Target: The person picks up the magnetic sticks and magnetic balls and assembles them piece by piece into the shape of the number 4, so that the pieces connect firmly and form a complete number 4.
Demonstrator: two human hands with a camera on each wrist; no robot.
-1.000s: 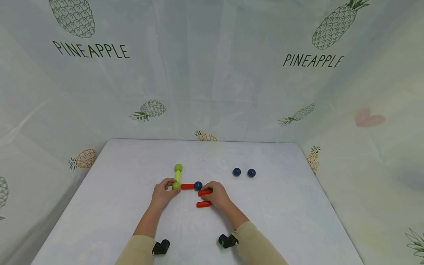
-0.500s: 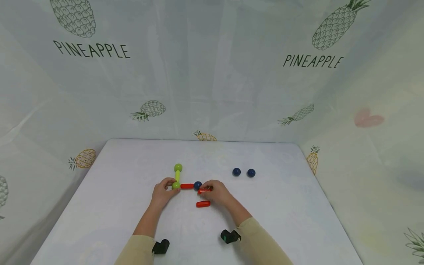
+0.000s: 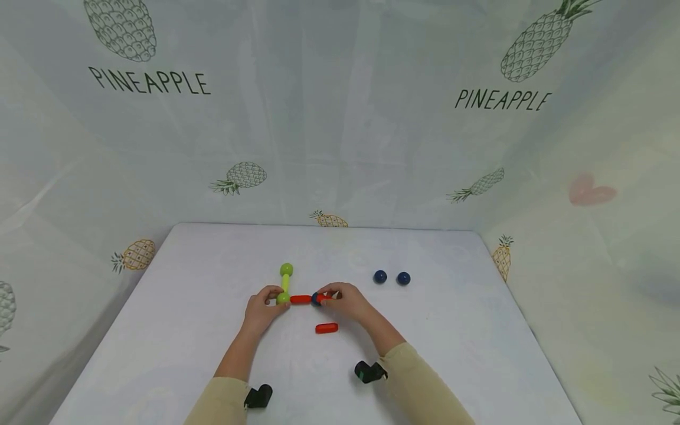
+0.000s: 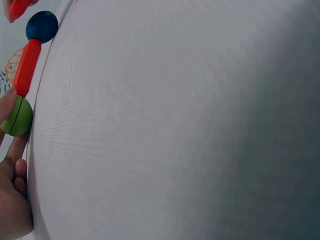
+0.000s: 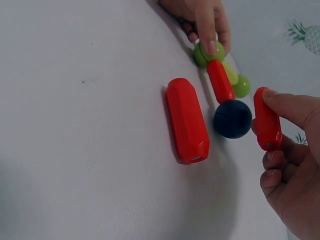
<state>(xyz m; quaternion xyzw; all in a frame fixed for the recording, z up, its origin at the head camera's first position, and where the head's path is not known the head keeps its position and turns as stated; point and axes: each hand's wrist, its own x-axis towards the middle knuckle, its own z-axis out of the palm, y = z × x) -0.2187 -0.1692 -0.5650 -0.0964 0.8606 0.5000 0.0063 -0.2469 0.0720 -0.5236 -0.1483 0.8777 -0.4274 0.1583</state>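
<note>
My left hand (image 3: 260,311) pinches a green ball (image 3: 283,298) at the corner of a small joined figure. From that ball a yellow-green rod (image 3: 285,284) runs back to a second green ball (image 3: 287,270). A red rod (image 3: 300,300) leads right from the corner to a dark blue ball (image 5: 232,119). Between thumb and fingers, my right hand (image 3: 349,303) holds another red rod (image 5: 267,120). It is close beside the blue ball and overlaps it in the head view. One more red rod (image 3: 326,328) lies on the table nearer to me.
Two loose dark blue balls (image 3: 379,276) lie further back on the right of the white table (image 3: 451,330). Black devices (image 3: 258,396) are worn at both wrists. A pineapple-printed cloth (image 3: 340,130) hangs behind the table.
My right hand has lifted its red rod away from the one on the table and brought it up to the blue ball. My left hand stays on the green ball.
</note>
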